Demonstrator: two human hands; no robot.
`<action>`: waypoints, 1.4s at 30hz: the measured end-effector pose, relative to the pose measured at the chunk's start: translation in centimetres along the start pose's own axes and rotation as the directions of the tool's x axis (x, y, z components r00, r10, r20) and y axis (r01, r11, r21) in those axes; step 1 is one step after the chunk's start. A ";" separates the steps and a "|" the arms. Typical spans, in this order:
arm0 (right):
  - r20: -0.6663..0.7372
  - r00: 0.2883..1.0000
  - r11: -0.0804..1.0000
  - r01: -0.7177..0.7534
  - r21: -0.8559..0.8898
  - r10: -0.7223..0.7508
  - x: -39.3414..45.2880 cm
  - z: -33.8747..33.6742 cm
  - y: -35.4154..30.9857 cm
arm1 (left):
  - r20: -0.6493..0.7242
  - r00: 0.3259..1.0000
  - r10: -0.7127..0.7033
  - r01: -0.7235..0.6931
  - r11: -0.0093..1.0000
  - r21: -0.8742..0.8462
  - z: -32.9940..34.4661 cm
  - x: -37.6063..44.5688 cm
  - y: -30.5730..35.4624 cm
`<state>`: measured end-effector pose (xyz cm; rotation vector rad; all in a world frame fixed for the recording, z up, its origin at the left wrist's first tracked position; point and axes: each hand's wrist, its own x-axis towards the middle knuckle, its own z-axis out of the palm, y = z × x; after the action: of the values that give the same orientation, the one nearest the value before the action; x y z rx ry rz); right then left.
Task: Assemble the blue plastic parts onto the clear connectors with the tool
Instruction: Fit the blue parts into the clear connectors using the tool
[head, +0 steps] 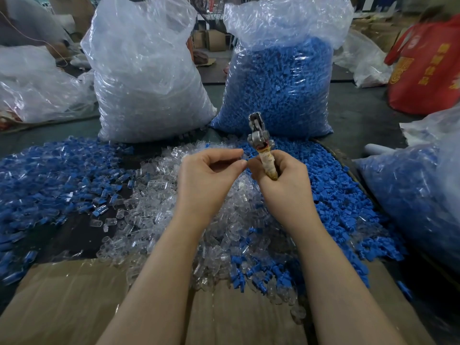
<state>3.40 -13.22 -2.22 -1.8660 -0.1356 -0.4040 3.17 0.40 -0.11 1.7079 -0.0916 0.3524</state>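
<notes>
A small part, too blurred to identify, is pinched betw. thumb & forefinger of left hand [210, 174] beside cloth-wrapped metal crimping tool [261, 145] gripped upright in right hand [278, 178], w/ loose clear plastic connectors [179, 215] & blue plastic parts [331, 195] heaped below; misalignment could probably cause a slip into the heap.
</notes>
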 end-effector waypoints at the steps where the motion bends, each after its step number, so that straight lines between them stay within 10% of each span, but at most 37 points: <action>1: 0.000 1.000 1.000 -0.003 0.003 0.003 0.0 0.0 0.0 | 0.000 1.000 0.003 -0.003 1.000 0.004 0.0 0.0 0.0; 42: 0.214 0.977 0.947 0.080 -0.313 -0.012 -0.3 -1.2 0.8 | -0.006 0.993 0.115 -0.114 0.971 -0.210 -1.0 0.6 0.0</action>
<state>3.08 -14.52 -2.68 -2.2292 -0.2700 -0.2704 3.61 1.46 0.17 1.4978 -0.2253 0.4085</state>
